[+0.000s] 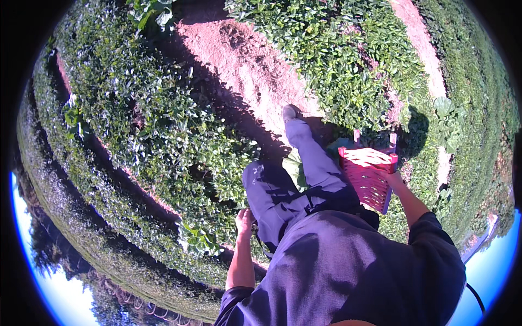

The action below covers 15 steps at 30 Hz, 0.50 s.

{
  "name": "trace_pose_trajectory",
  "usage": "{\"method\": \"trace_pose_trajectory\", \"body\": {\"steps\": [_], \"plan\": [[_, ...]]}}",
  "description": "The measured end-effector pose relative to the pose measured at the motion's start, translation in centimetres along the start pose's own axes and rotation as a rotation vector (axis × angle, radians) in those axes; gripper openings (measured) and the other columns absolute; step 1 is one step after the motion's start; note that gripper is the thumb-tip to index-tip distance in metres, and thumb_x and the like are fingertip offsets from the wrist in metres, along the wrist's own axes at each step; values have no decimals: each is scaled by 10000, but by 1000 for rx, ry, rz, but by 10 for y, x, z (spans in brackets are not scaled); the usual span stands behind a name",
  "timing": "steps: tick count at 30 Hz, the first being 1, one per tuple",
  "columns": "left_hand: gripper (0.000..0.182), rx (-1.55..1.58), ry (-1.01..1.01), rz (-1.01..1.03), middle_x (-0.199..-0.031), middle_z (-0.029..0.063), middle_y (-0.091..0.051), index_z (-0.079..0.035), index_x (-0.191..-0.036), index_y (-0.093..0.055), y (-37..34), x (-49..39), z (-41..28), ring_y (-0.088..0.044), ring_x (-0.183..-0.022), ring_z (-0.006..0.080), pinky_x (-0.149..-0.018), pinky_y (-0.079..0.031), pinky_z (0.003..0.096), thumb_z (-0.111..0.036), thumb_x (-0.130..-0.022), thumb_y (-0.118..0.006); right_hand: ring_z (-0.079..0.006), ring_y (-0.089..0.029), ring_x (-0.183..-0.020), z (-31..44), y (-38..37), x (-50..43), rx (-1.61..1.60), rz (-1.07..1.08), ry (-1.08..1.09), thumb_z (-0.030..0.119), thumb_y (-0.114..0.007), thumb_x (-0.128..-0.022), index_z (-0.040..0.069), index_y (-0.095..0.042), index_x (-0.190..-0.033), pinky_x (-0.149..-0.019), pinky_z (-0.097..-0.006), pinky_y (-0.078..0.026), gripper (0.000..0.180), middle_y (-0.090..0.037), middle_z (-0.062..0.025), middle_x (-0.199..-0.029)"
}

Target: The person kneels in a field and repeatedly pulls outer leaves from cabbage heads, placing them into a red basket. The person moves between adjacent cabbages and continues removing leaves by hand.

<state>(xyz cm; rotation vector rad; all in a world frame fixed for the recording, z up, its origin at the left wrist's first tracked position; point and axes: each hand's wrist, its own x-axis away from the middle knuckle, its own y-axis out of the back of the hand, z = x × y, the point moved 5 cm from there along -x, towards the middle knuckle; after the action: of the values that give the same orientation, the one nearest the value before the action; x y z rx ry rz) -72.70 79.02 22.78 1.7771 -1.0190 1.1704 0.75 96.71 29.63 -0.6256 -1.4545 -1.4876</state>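
My right hand [390,179] grips the side of a small red stool-like frame [367,183] with woven straps, carried beside my right hip. Several short posts stick out from its frame, and sunlight falls on its upper woven face. On the other side, my left hand [244,222] hangs by my left thigh with loosely curled fingers. Nothing shows in it, though its palm is hidden. Below me, my leg in grey trousers [312,150] reaches forward, with one shoe [290,112] on the bare soil path [253,69]. The other leg is bent and its foot is hidden.
Dense leafy green bushes [163,122] border the path on the left, and more bushes [338,53] grow on the right. Broad-leaved plants [297,167] stand low near my legs. Another strip of bare soil [424,49] runs between rows at the right.
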Motion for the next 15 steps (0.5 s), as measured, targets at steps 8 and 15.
{"method": "trace_pose_trajectory", "body": {"steps": [8, 15], "plan": [[180, -340, -69, 93, -819, -4, -670, -36, -1065, -711, 3, -38, -218, -608, -668, 101, -627, -541, 286, -202, -1061, -641, -171, -716, -766, -9, -24, 22, -53, -153, -128, 344, -893, -895, -48, -786, -1088, -654, -361, -564, 450, -772, -99, -897], [254, -816, 91, 296, -943, 52, -736, -15, -1178, -714, -30, -138, -414, -674, -739, 137, -675, -538, 288, -224, -1063, -628, -217, -763, -818, 1, -111, 105, -112, -318, -298, 350, -901, -862, -11, -797, -1122, -735, -384, -600, 457, -808, -115, -931]]}}
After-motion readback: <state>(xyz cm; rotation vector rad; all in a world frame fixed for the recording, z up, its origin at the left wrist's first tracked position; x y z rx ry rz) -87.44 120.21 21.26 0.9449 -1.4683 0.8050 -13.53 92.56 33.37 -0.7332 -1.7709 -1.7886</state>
